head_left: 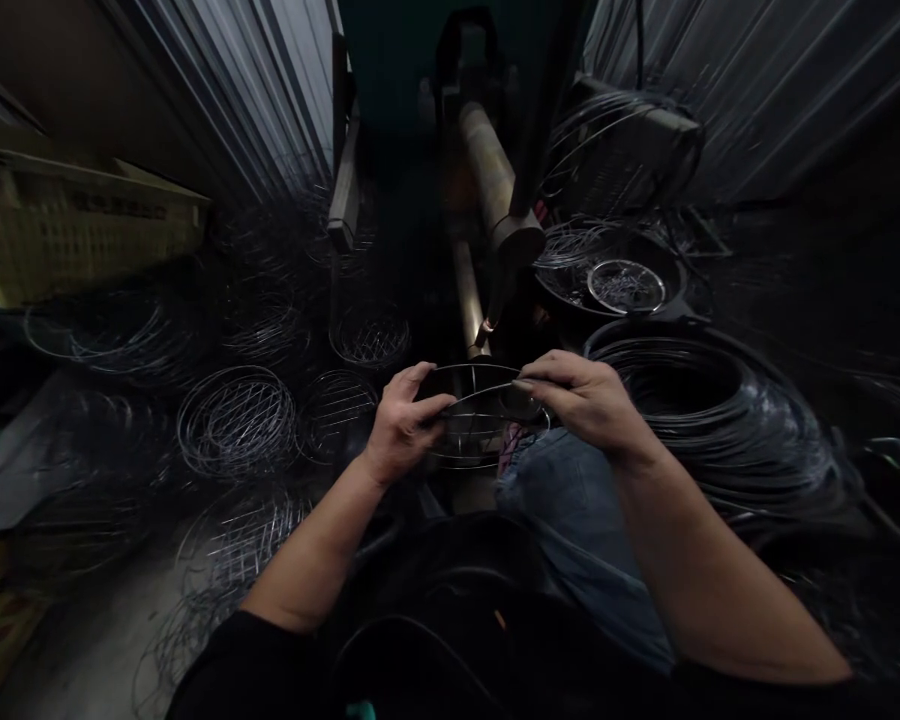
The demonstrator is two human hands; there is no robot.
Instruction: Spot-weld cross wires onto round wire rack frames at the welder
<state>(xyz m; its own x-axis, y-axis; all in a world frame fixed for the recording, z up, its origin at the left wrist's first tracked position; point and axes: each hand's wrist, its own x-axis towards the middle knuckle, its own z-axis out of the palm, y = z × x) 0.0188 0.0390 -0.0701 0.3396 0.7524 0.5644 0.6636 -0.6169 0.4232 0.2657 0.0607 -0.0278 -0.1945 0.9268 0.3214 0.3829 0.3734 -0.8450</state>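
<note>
Between my hands, below the machine's lower rod [466,290], is a round wire frame [469,433] with crossing wires inside its ring. My left hand [407,420] is closed around the left side of this frame, its thumb and forefinger along the rim. With thumb and fingertips pressed together, my right hand [581,398] pinches a thin wire [484,392] at the frame's right side. That wire runs leftward to my left thumb. Whether it is joined to the frame, I cannot tell in the dim light.
A metal cylinder [491,170] juts toward me above the rod. Wire racks [236,422] lie in piles at left, near a yellow crate [82,225]. At right are a large wire coil [720,400] and a dish of small metal pieces [626,288] in a dark pan.
</note>
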